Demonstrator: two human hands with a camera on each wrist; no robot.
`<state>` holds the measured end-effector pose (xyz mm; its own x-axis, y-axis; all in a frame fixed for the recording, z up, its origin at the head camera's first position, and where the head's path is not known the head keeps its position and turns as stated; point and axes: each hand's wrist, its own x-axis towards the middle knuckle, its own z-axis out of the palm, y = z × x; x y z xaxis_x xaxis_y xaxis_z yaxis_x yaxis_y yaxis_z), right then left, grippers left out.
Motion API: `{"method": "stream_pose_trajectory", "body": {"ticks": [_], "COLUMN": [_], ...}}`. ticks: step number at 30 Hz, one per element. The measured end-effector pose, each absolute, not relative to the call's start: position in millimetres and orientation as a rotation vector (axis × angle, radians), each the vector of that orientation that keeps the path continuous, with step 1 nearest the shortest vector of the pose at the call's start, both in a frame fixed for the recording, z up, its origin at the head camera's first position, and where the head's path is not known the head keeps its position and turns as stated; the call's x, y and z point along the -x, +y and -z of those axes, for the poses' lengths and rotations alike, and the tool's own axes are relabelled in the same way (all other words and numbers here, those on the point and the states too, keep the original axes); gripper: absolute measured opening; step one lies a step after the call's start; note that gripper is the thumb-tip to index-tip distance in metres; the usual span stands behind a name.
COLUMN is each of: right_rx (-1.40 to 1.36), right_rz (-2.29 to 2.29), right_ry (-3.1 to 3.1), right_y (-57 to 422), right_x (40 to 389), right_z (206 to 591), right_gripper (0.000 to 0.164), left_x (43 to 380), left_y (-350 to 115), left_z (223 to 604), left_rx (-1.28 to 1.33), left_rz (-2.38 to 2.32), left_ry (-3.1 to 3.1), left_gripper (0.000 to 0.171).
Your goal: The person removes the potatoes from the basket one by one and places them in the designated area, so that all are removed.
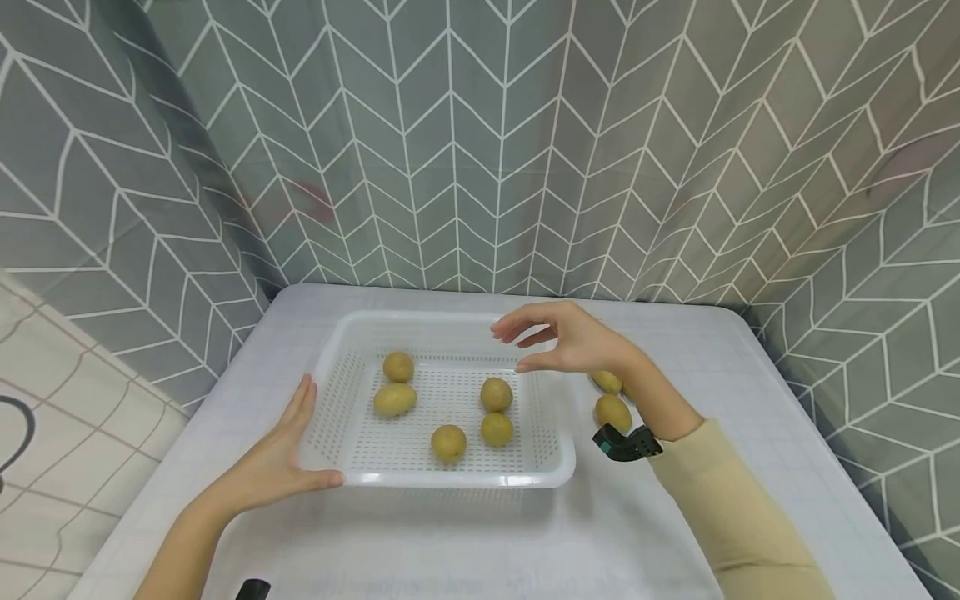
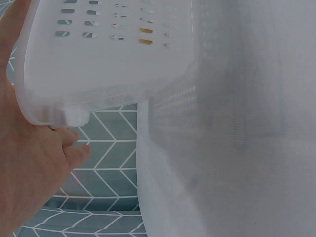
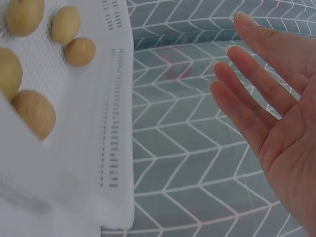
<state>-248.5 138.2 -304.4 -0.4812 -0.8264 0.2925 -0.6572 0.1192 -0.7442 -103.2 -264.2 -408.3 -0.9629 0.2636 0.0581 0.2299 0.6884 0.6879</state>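
Note:
A white perforated plastic basket [image 1: 435, 480] stands on the table with several yellowish-brown potatoes [image 1: 394, 399] inside. At its near left corner my left hand [image 1: 281, 462] holds the rim, the thumb along the front edge and the fingers along the left side. In the left wrist view, fingertips [image 2: 76, 155] show just past the basket's corner [image 2: 44, 111]. My right hand [image 1: 558, 337] hovers over the basket's right rim, fingers gently bent, thumb apart, nothing between them. The right wrist view shows its palm [image 3: 291, 148] bare, beside the basket's wall [image 3: 116, 123].
More potatoes [image 1: 612, 412] lie on the table right of the basket, partly hidden by my right forearm. The white-covered table [image 1: 675, 533] reaches past the basket on each side. A grey chevron-patterned curtain [image 1: 480, 150] hangs behind it and along the sides.

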Motion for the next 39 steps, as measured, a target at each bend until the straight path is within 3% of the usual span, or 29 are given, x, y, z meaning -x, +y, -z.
{"method": "stream_pose_trajectory", "body": {"ticks": [39], "right_rx": [1.529], "right_rz": [1.173], "right_ry": [1.943], "right_y": [52.3], "right_x": [260.9], "right_z": [324.5], "right_gripper": [0.039], "left_x": [102.9], "left_y": [-264.4], "left_z": [412.4], "left_rx": [-0.395], "left_rz": [-1.157], "left_ry": [2.842], "left_gripper": [0.132]}}
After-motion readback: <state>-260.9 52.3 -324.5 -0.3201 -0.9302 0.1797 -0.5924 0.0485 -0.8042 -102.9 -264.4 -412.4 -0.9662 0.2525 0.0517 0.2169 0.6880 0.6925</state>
